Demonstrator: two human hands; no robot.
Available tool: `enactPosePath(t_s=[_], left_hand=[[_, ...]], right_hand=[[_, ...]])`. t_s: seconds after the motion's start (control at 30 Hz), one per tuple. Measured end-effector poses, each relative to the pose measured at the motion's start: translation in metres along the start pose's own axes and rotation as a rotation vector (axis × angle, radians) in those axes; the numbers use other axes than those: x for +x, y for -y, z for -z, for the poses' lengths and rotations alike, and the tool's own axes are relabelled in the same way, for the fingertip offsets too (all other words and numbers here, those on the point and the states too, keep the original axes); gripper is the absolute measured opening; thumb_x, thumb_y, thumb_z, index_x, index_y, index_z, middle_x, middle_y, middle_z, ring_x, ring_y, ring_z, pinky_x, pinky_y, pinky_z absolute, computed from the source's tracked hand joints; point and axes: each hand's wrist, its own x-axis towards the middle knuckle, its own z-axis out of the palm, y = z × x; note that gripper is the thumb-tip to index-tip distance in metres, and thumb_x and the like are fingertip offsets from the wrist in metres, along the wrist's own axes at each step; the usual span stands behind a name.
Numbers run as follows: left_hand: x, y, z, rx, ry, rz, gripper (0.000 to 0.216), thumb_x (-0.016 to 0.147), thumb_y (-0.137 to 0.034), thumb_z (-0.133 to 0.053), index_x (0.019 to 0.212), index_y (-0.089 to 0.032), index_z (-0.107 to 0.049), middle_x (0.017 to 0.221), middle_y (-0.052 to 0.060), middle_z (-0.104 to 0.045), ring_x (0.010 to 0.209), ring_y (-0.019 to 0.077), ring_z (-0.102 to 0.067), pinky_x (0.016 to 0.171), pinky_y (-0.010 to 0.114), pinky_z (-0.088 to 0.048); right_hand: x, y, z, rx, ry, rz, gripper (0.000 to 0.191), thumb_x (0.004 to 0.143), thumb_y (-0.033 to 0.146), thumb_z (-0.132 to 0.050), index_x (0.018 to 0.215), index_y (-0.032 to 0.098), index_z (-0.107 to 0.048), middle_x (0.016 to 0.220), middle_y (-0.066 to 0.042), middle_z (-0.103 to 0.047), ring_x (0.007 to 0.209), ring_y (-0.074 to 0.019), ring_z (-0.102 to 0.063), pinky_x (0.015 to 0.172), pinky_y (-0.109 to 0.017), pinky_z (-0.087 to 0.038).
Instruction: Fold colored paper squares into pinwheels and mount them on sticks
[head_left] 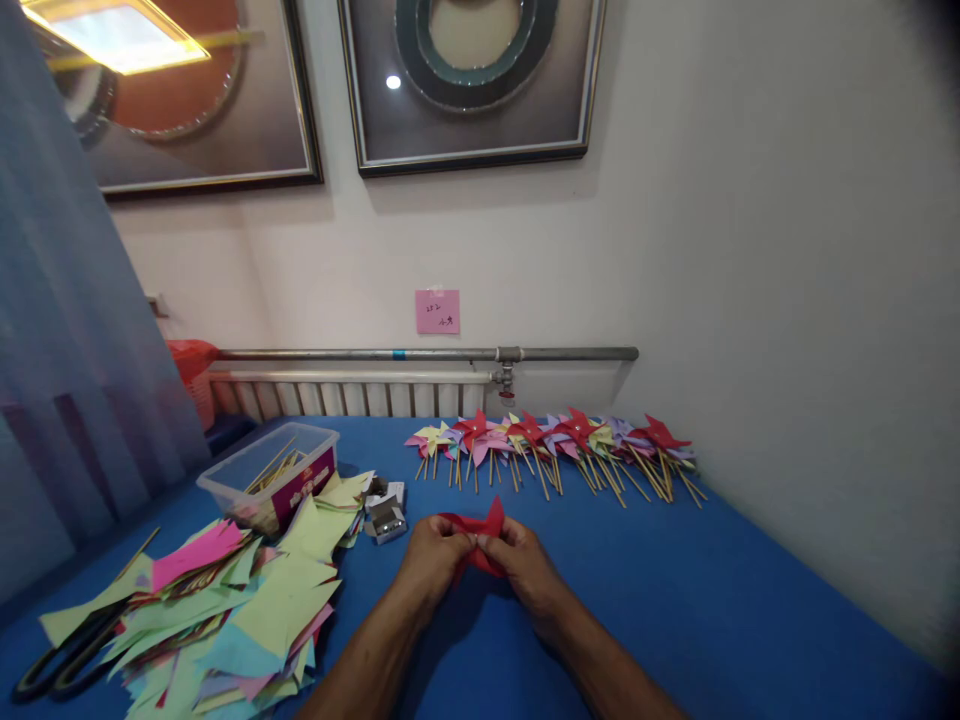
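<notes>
Nearest, low on the blue surface (675, 600): left hand (433, 555) and right hand (525, 560) close together. Fingers of both pinched shut on a red paper (480, 535), held just above the surface, right in the middle.

Looks like the folding step: bending the paper's points in toward its centre. For the next move, probably: a tight pinch to stop the points springing open, and one free hand to fetch a stick.

Hard to tell how many points already folded, with the centre hidden behind the fingers.

To the left, a paper pile (247, 600), with scissors (67, 660) half buried under it. A bit further, a small box (388, 518), insides too small to make out. Behind the pile, a clear tub (270, 480) with sticks (274, 468), partly hidden by its label.

Further back, a row of pinwheels (555, 445) lying by the wall. On the wall, a pink note (437, 311), writing too tiny to read.
</notes>
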Motion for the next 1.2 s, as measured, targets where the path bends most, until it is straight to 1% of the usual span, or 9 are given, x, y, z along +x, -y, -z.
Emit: enactPosePath(t_s=[0.1, 0.27, 0.37, 0.43, 0.5, 0.7, 0.87, 1.1, 1.2], left_hand=[[-0.001, -0.001, 0.001, -0.003, 0.026, -0.021, 0.018, 0.062, -0.025, -0.071, 0.060, -0.016, -0.056, 0.050, -0.004, -0.051, 0.045, 0.0074, -0.039, 0.047, 0.022, -0.027], [0.000, 0.000, 0.002, 0.011, 0.097, -0.063, 0.020, 0.062, -0.030, -0.070, 0.062, -0.017, -0.056, 0.050, -0.005, -0.048, 0.045, 0.0067, -0.035, 0.047, 0.022, -0.025], [0.002, 0.003, 0.003, 0.005, 0.110, -0.050, 0.022, 0.061, -0.033, -0.070, 0.061, -0.017, -0.055, 0.048, -0.004, -0.047, 0.044, 0.0073, -0.036, 0.046, 0.023, -0.025], [0.003, 0.005, 0.003, 0.001, 0.106, -0.032, 0.021, 0.060, -0.033, -0.069, 0.060, -0.017, -0.056, 0.048, -0.003, -0.048, 0.044, 0.0078, -0.037, 0.046, 0.023, -0.025], [0.004, 0.007, 0.002, 0.007, 0.098, -0.029, 0.018, 0.059, -0.031, -0.067, 0.060, -0.016, -0.057, 0.049, -0.002, -0.050, 0.044, 0.0079, -0.038, 0.046, 0.023, -0.026], [0.006, 0.008, 0.002, 0.023, 0.096, -0.026, 0.016, 0.057, -0.030, -0.065, 0.057, -0.016, -0.058, 0.048, -0.002, -0.050, 0.045, 0.0080, -0.038, 0.047, 0.023, -0.025], [0.005, 0.008, 0.003, 0.013, 0.105, -0.023, 0.018, 0.056, -0.031, -0.067, 0.058, -0.016, -0.058, 0.048, -0.002, -0.051, 0.046, 0.0082, -0.039, 0.048, 0.023, -0.026], [0.004, 0.008, 0.003, -0.017, 0.083, -0.021, 0.027, 0.059, -0.039, -0.071, 0.063, -0.016, -0.056, 0.052, -0.003, -0.050, 0.048, 0.0080, -0.038, 0.050, 0.023, -0.027], [0.004, 0.006, 0.003, -0.021, 0.047, -0.102, 0.035, 0.064, -0.048, -0.071, 0.062, -0.018, -0.055, 0.052, -0.004, -0.049, 0.049, 0.0091, -0.040, 0.052, 0.023, -0.030]], right_hand=[[-0.002, 0.003, -0.001, 0.033, 0.019, -0.020, 0.037, 0.070, 0.035, -0.084, 0.102, 0.019, -0.077, 0.103, -0.008, -0.080, 0.093, -0.0246, -0.074, 0.085, -0.035, -0.054], [-0.001, 0.005, -0.001, 0.031, 0.029, -0.034, 0.039, 0.067, 0.038, -0.086, 0.098, 0.018, -0.077, 0.100, -0.009, -0.080, 0.091, -0.0239, -0.074, 0.084, -0.034, -0.055], [0.002, 0.003, 0.001, 0.007, 0.019, -0.044, 0.039, 0.066, 0.039, -0.085, 0.097, 0.017, -0.077, 0.095, -0.008, -0.080, 0.084, -0.0220, -0.073, 0.078, -0.032, -0.054], [0.003, 0.001, 0.002, -0.004, 0.007, -0.053, 0.037, 0.065, 0.036, -0.085, 0.096, 0.016, -0.077, 0.091, -0.008, -0.080, 0.079, -0.0203, -0.072, 0.075, -0.031, -0.054], [0.004, 0.000, 0.003, -0.011, 0.004, -0.053, 0.036, 0.066, 0.034, -0.084, 0.096, 0.015, -0.077, 0.091, -0.008, -0.080, 0.077, -0.0199, -0.072, 0.073, -0.030, -0.054], [0.003, -0.002, 0.003, -0.025, 0.008, -0.041, 0.035, 0.067, 0.031, -0.082, 0.099, 0.016, -0.076, 0.099, -0.009, -0.080, 0.085, -0.0235, -0.074, 0.074, -0.031, -0.056], [0.004, -0.006, 0.005, -0.007, -0.012, -0.027, 0.035, 0.067, 0.030, -0.082, 0.099, 0.015, -0.077, 0.097, -0.009, -0.080, 0.086, -0.0243, -0.075, 0.079, -0.034, -0.056], [0.004, -0.008, 0.005, 0.023, -0.061, -0.026, 0.033, 0.068, 0.030, -0.082, 0.098, 0.016, -0.077, 0.095, -0.008, -0.081, 0.085, -0.0236, -0.075, 0.083, -0.035, -0.055], [0.005, -0.010, 0.007, 0.034, -0.074, -0.021, 0.032, 0.067, 0.028, -0.082, 0.096, 0.016, -0.076, 0.090, -0.006, -0.080, 0.078, -0.0209, -0.073, 0.080, -0.034, -0.054]])
